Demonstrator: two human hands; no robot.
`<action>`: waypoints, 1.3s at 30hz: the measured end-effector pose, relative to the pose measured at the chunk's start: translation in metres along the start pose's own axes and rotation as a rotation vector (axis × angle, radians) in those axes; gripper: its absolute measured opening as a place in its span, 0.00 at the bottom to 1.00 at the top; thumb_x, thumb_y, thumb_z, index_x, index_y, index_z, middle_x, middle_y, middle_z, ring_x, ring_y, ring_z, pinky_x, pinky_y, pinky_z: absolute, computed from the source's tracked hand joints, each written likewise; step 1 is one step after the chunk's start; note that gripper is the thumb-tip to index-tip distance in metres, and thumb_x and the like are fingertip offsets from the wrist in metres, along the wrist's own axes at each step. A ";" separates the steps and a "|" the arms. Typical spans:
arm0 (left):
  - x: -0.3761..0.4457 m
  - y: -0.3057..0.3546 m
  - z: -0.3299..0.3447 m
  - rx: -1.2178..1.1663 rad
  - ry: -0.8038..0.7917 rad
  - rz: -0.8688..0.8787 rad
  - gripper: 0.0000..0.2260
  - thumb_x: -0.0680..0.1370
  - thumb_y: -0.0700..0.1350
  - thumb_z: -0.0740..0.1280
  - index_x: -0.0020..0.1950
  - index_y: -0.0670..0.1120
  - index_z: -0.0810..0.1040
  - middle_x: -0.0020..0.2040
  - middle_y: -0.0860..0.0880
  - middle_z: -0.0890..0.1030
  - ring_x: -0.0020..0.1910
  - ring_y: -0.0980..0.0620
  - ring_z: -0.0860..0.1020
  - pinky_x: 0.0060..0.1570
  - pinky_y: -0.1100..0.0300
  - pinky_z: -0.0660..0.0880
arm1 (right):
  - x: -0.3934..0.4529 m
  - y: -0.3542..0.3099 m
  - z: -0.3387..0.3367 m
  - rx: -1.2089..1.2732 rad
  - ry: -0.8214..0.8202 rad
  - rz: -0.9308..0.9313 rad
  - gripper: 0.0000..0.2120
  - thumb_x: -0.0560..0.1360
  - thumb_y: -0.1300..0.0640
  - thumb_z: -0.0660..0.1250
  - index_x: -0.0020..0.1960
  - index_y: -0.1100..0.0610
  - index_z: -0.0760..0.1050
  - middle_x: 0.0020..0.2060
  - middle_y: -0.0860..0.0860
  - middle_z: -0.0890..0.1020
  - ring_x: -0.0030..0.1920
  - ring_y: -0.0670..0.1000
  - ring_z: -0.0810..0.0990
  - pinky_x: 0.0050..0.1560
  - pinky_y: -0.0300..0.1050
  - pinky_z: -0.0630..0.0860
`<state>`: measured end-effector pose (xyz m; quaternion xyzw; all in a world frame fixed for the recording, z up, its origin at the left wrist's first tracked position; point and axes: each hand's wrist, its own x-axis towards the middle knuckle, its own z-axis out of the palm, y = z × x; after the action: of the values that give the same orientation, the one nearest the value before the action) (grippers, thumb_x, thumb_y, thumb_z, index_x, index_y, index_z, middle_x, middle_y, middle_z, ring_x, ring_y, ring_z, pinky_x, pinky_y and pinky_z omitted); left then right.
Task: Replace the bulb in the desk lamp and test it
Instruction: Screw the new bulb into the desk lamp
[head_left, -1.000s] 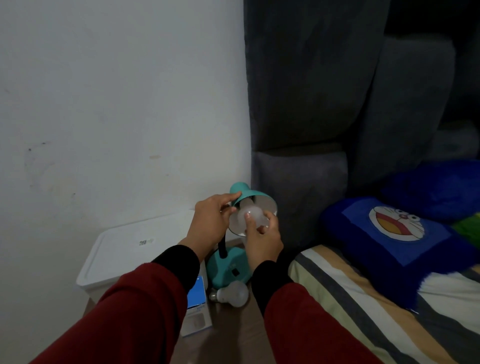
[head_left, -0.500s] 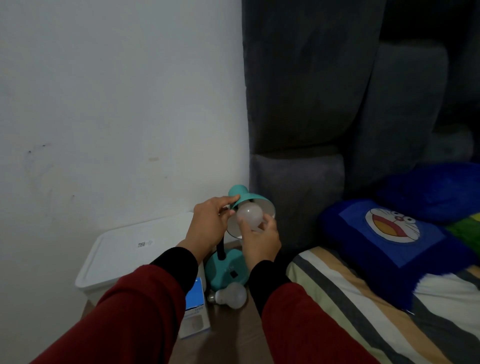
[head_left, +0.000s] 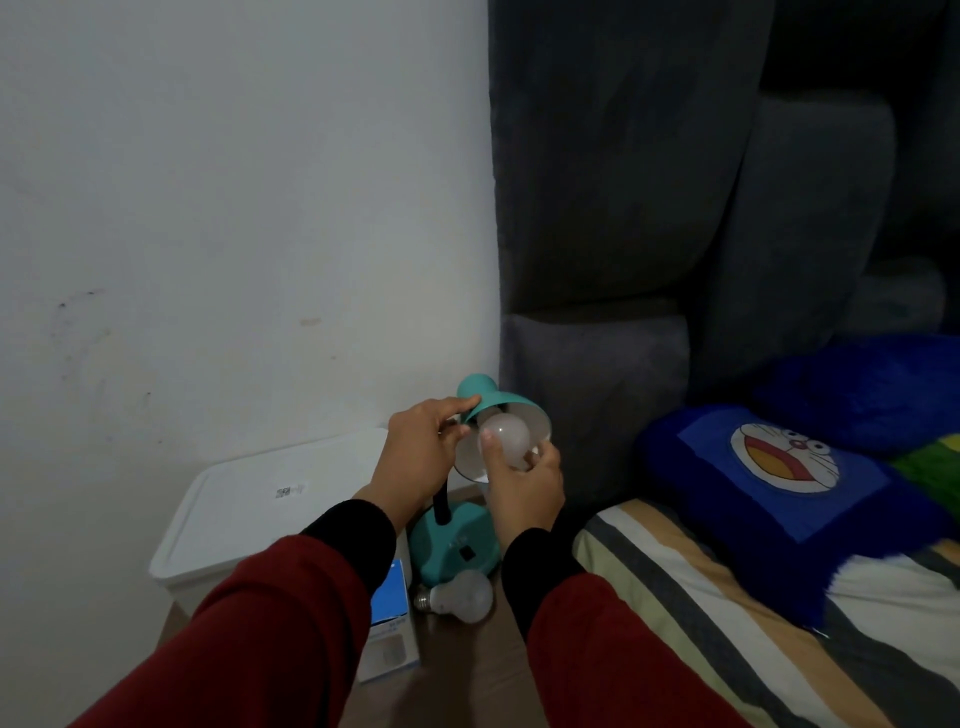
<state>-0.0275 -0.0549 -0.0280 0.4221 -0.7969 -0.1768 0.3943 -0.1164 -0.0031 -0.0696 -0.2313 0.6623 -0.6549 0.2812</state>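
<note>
Brown tabletop beside striped bed; left hand pinches teal metal shade, right hand fingers grip frosted round bulb.

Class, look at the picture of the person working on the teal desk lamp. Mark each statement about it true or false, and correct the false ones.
1. The left hand holds the lamp shade at its rim. True.
2. The right hand is empty. False: its fingers hold a bulb at the mouth of the shade.
3. A second bulb lies on the table in front of the lamp base. True.
4. The bulb in the shade is glowing. False: it is unlit.
5. A blue and white box lies to the right of the lamp, on the bed. False: it lies on the table, left of the loose bulb.
</note>
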 end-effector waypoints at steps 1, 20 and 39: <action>0.000 0.000 0.000 0.000 0.004 0.001 0.15 0.75 0.34 0.66 0.60 0.46 0.78 0.59 0.44 0.80 0.51 0.58 0.74 0.46 0.87 0.64 | -0.001 0.000 0.000 0.010 -0.013 -0.001 0.34 0.68 0.49 0.74 0.70 0.56 0.64 0.61 0.55 0.76 0.54 0.53 0.78 0.55 0.44 0.76; -0.002 0.002 -0.001 -0.002 0.009 0.029 0.15 0.74 0.34 0.67 0.60 0.45 0.79 0.57 0.42 0.81 0.49 0.57 0.75 0.50 0.78 0.64 | -0.007 -0.005 0.004 0.030 -0.024 0.051 0.37 0.65 0.43 0.73 0.68 0.55 0.66 0.57 0.55 0.80 0.55 0.55 0.81 0.58 0.53 0.78; -0.002 0.003 -0.001 0.008 0.001 0.023 0.16 0.75 0.34 0.66 0.60 0.46 0.78 0.58 0.43 0.81 0.52 0.56 0.76 0.53 0.76 0.66 | -0.004 -0.007 0.004 -0.015 -0.047 0.048 0.28 0.70 0.44 0.70 0.64 0.58 0.71 0.55 0.55 0.81 0.54 0.55 0.81 0.57 0.49 0.78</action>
<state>-0.0275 -0.0516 -0.0269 0.4143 -0.8023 -0.1690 0.3950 -0.1110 -0.0033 -0.0617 -0.2327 0.6659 -0.6372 0.3105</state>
